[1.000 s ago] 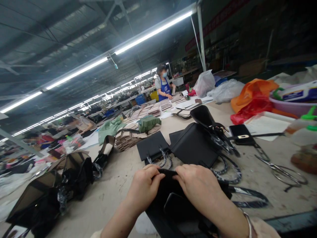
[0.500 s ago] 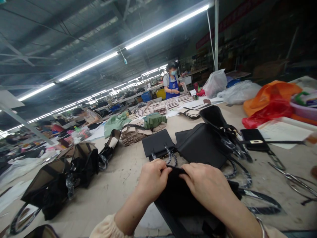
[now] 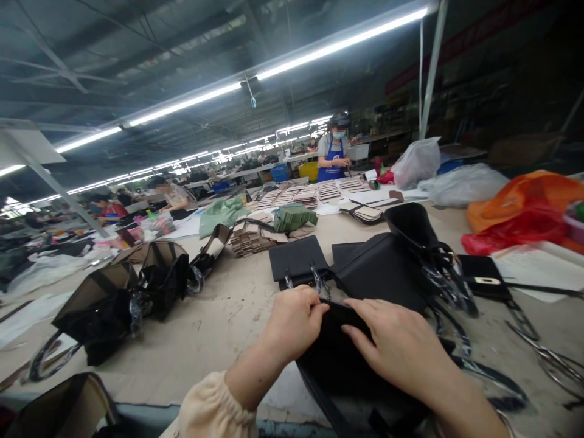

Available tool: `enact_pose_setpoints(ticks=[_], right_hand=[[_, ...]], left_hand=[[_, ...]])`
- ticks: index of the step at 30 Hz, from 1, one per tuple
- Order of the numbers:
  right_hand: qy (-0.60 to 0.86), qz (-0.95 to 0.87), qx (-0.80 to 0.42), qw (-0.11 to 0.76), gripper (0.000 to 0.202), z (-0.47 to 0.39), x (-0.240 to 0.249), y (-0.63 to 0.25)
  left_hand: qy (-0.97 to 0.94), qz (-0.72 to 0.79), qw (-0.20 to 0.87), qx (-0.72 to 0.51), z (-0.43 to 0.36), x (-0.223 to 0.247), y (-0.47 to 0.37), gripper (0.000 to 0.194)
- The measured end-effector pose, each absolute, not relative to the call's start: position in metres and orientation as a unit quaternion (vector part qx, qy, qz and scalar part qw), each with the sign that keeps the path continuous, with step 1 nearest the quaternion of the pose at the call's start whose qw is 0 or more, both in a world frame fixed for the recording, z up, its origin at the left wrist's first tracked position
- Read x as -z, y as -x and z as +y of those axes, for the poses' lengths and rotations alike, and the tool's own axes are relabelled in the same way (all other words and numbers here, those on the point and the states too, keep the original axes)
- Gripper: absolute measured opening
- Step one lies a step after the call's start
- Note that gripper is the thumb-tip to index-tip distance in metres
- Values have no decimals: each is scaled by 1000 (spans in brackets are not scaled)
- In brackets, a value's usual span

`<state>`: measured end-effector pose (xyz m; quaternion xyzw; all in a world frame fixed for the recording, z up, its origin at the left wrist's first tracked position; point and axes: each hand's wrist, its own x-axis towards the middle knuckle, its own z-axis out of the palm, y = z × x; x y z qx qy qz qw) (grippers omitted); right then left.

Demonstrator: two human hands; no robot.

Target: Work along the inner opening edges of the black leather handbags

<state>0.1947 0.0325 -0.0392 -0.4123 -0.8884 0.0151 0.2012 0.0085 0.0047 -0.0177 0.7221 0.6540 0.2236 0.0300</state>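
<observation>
A black handbag [image 3: 335, 371] lies low in front of me, its dark opening facing me. My left hand [image 3: 296, 319] is closed, pinching the bag's upper edge between thumb and curled fingers. Farther right along that edge, my right hand [image 3: 395, 337] holds the bag with fingers over the rim and thumb on the near side. Its thumb and forefinger are a little apart. A plastic-wrapped handle [image 3: 493, 383] sticks out to the right of the bag. Just beyond my hands lie a flat black bag [image 3: 298, 261] and a larger black bag [image 3: 383, 271].
Scissors [image 3: 554, 359] lie at right, near a black strap piece with a gold fitting [image 3: 483, 277]. Several black bags with tan linings [image 3: 98, 304] stand at left. Stacked brown pieces [image 3: 253, 237] and a green bundle [image 3: 294, 218] sit farther back. A co-worker [image 3: 333, 152] stands across the table.
The view has shifted, bringing another bag into sight at lower left. Both hands remain at the bag's edge; my right thumb and forefinger have parted slightly. The co-worker's hands have moved.
</observation>
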Motion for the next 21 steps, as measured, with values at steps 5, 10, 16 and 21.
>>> enact_pose_setpoints(ticks=[5,10,16,21], right_hand=[[422,-880,-4,218,25,35,40,-192],[436,-876,26,207,28,36,41,-186],[424,-892,26,155,24,39,35,-176],[408,-911,19,50,38,45,14,-170]], left_hand=[[-721,657,18,-219,5,19,-8,23],[-724,655,1,-217,6,22,-6,22],[-729,656,-11,-196,6,21,-7,23],[-761,626,-15,-168,4,17,-4,24]])
